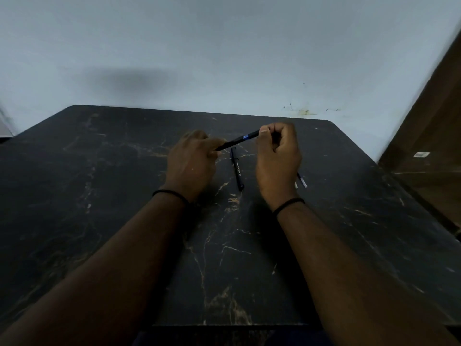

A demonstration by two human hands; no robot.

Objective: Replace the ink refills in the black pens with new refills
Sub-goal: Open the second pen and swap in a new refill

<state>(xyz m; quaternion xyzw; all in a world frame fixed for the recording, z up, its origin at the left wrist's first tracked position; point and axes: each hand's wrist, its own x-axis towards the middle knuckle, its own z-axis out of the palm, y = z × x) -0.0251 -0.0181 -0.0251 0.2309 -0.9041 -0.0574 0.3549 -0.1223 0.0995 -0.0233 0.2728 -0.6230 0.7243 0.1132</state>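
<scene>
Your left hand (192, 161) and right hand (277, 156) both pinch one black pen (237, 140), held slanted above the surface (99, 196) between them. A second pen (237, 169) lies flat below it; refills (302, 180) peek out beside your right hand.

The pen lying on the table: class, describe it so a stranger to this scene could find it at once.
Start at the dark marble-patterned table and look between the left hand and the right hand. The pen lying on the table rests flat there, pointing away from the viewer, with white lettering along its black barrel. Unlike the held pen, which has a blue band, no hand touches it.
</scene>
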